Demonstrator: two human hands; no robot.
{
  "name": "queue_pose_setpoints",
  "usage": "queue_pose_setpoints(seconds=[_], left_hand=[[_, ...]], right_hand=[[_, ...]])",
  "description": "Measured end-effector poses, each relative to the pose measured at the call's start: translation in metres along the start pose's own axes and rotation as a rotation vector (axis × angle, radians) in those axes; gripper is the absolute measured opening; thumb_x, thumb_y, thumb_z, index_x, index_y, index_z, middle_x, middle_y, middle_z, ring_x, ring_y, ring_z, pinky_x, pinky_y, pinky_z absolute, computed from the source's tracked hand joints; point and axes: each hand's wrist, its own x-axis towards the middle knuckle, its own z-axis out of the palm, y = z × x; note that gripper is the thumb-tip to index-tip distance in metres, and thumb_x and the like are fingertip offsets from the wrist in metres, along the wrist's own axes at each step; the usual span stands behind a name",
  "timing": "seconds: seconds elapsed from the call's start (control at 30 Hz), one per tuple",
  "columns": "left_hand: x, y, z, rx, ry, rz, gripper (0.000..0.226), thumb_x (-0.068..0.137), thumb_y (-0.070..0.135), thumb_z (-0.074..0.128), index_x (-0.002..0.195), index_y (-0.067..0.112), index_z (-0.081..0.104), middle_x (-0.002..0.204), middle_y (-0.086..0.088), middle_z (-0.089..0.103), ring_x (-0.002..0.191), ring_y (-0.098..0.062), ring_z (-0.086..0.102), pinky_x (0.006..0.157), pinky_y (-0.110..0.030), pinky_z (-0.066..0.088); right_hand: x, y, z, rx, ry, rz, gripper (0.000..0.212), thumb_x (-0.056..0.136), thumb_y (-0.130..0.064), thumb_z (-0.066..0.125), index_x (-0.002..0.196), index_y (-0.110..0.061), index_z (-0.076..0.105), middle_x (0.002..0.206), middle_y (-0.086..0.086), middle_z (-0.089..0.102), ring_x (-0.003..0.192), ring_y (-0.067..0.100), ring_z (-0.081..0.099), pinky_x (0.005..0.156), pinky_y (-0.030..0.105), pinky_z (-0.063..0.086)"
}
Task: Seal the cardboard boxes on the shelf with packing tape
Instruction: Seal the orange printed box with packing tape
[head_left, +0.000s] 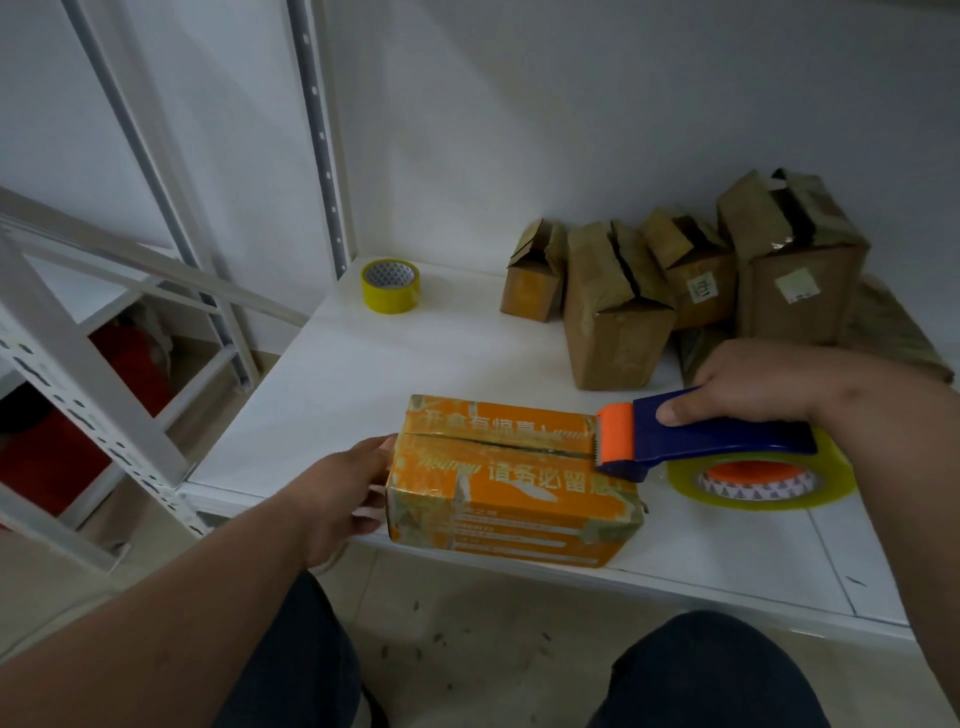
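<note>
1. Orange printed cardboard box (511, 480): one, at the shelf's front edge.
2. Plain brown cardboard boxes (615, 306): four standing at the rear; flattened brown material beside them, count indeterminate.
3. Tape dispenser (711, 436): one, loaded with one roll.
4. Loose yellow tape roll (390, 286): one.
5. Hands in view: two.

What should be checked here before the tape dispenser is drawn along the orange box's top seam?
1. Left hand braces the orange box at its left end: ok.
2. Right hand grips the tape dispenser handle: ok.
3. Dispenser's blade end sits on the seam at the right end: ok.
4. Flaps closed, only a thin gap: ok.
5. Tape stuck to the box: cannot tell.
6. Box fully on the shelf: not ok, its near corner overhangs the front edge.
</note>
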Motion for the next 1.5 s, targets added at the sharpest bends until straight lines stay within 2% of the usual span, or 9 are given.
queue_pose_setpoints(seconds=[0.2,0.37,0.43,0.5,0.57,0.67,0.93,1.1,1.5], left_hand=[[-0.001,-0.006,0.013,-0.098,0.129,-0.110,0.025,0.097,0.013,0.044,0.104,0.017,0.069,0.078,-0.007,0.062,0.069,-0.019,0.051,0.055,-0.028,0.038],[0.007,0.007,0.002,0.315,0.408,0.263,0.035,0.100,0.014,0.044,0.132,0.026,0.054,0.121,-0.006,0.062,0.102,-0.025,0.062,0.089,-0.041,0.052],[-0.006,0.023,0.006,0.405,0.433,0.514,0.040,0.103,0.031,0.042,0.142,0.024,0.046,0.143,-0.003,0.048,0.129,-0.023,0.047,0.110,-0.039,0.037],[-0.021,0.041,0.023,0.737,0.288,0.694,0.075,0.092,0.065,0.039,0.153,0.023,0.025,0.158,0.003,0.026,0.146,-0.018,0.022,0.118,-0.035,0.019],[-0.028,0.052,0.045,1.186,0.145,0.729,0.115,0.068,0.093,0.025,0.156,0.025,-0.003,0.162,0.009,-0.006,0.150,-0.015,-0.008,0.122,-0.041,0.002],[-0.016,0.049,0.069,1.584,0.036,0.668,0.125,0.063,0.096,0.032,0.151,0.026,-0.023,0.159,0.005,-0.028,0.145,-0.020,-0.029,0.119,-0.053,-0.010],[-0.005,0.041,0.069,1.629,0.033,0.690,0.119,0.060,0.098,0.024,0.151,0.035,-0.020,0.164,0.005,-0.006,0.150,-0.022,-0.005,0.121,-0.049,-0.002],[-0.002,0.043,0.067,1.592,0.043,0.719,0.115,0.061,0.097,0.028,0.151,0.039,-0.015,0.163,0.007,0.003,0.149,-0.019,0.002,0.121,-0.046,0.000],[-0.001,0.041,0.066,1.607,0.032,0.735,0.118,0.056,0.098,0.010,0.150,0.035,-0.022,0.163,0.008,-0.002,0.149,-0.017,-0.001,0.121,-0.045,-0.003]], right_hand=[[-0.002,0.006,0.004,0.016,0.016,-0.013,0.044,0.083,-0.057,0.063,0.081,-0.013,0.063,0.073,0.003,0.065,0.066,0.016,0.062,0.059,0.024,0.043],[-0.002,0.007,0.004,0.004,0.020,-0.033,0.044,0.083,-0.058,0.061,0.078,-0.015,0.062,0.071,0.002,0.064,0.064,0.015,0.061,0.059,0.024,0.043],[-0.001,0.009,0.005,0.000,0.026,-0.042,0.044,0.083,-0.059,0.062,0.076,-0.015,0.062,0.068,0.001,0.063,0.061,0.014,0.060,0.057,0.023,0.042],[-0.001,0.008,0.005,-0.002,0.034,-0.051,0.044,0.083,-0.058,0.062,0.077,-0.014,0.063,0.070,0.002,0.064,0.062,0.015,0.061,0.058,0.024,0.043],[-0.003,0.007,0.004,-0.007,0.033,-0.061,0.044,0.083,-0.057,0.063,0.079,-0.014,0.064,0.072,0.002,0.066,0.065,0.016,0.063,0.059,0.024,0.045],[-0.004,0.008,0.005,-0.019,0.037,-0.084,0.044,0.082,-0.059,0.062,0.077,-0.015,0.064,0.070,0.001,0.064,0.064,0.016,0.062,0.059,0.025,0.043],[-0.007,0.028,0.012,0.060,0.029,-0.176,0.041,0.082,-0.059,0.061,0.080,-0.018,0.063,0.074,-0.001,0.068,0.066,0.014,0.064,0.060,0.023,0.045],[-0.009,0.045,0.016,0.154,0.030,-0.264,0.065,0.062,-0.073,0.052,0.091,-0.017,0.067,0.084,0.002,0.072,0.075,0.019,0.070,0.070,0.029,0.052],[-0.006,0.092,0.001,0.169,0.017,-0.193,0.065,0.064,-0.080,0.052,0.080,-0.019,0.070,0.072,0.000,0.073,0.064,0.014,0.070,0.059,0.024,0.049]])
